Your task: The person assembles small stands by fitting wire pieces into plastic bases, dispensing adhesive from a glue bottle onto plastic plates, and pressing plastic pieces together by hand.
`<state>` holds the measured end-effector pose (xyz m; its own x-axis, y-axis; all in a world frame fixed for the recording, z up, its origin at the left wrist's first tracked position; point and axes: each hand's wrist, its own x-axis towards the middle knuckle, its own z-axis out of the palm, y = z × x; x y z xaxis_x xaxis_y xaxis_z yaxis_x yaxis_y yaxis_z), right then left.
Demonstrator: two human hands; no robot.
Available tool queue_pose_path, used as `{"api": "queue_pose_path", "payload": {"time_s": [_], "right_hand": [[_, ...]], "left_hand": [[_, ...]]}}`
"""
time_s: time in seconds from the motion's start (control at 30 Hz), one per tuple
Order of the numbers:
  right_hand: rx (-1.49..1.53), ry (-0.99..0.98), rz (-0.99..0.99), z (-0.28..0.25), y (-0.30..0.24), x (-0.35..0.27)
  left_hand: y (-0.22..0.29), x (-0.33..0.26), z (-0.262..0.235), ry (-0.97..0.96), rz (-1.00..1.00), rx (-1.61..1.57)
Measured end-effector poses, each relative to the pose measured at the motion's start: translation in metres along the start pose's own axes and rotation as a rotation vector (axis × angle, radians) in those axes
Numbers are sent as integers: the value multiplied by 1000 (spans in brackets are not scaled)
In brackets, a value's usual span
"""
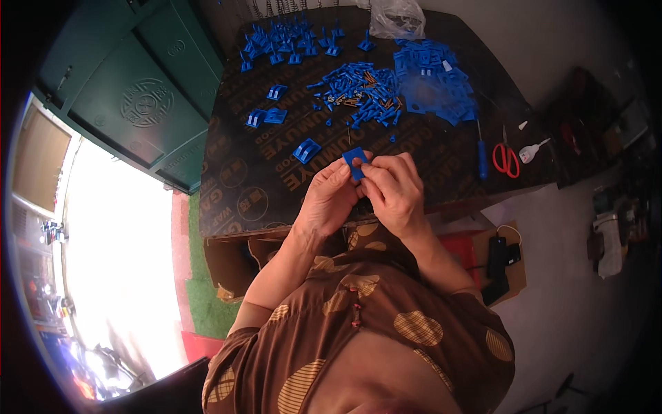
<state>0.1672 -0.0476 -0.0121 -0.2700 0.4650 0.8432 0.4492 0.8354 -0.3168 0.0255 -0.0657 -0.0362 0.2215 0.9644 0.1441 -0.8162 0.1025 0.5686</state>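
Between my two hands, just above the table's near edge, is a small blue plastic plate [353, 157] with a dark round spot, perhaps a hole, in its middle. My left hand [329, 195] pinches the plate's left side between thumb and fingers. My right hand [396, 190] is closed at the plate's right side, its fingertips pressed to the face by the dark spot; any small part in them is hidden. Beyond my left hand lies a blue curved plastic piece [307, 150]. Further off are similar blue pieces [266, 117] and another single piece [276, 92].
On the dark board table [234, 172] lie a heap of small blue pegs and screws [358, 90], piled blue plates [441, 83] and blue pieces with upright stems [279, 41]. A clear plastic bag [398, 18] is behind. Right: blue-handled screwdriver [482, 157], red-handled scissors [505, 162], white nozzle [532, 151].
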Motion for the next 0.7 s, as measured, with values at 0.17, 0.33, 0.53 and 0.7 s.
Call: {"api": "queue_pose_path", "payload": {"time_s": [0.17, 0.33, 0.53, 0.7], "right_hand": [[17, 6, 0, 0, -5, 3], [107, 23, -29, -8, -4, 1], [163, 152, 277, -45, 13, -16], [25, 485, 614, -83, 63, -47]], "left_hand": [[0, -3, 2, -10, 3, -31], [-5, -2, -1, 23, 11, -121], [2, -4, -1, 31, -32, -94], [2, -2, 2, 36, -34, -104]]}}
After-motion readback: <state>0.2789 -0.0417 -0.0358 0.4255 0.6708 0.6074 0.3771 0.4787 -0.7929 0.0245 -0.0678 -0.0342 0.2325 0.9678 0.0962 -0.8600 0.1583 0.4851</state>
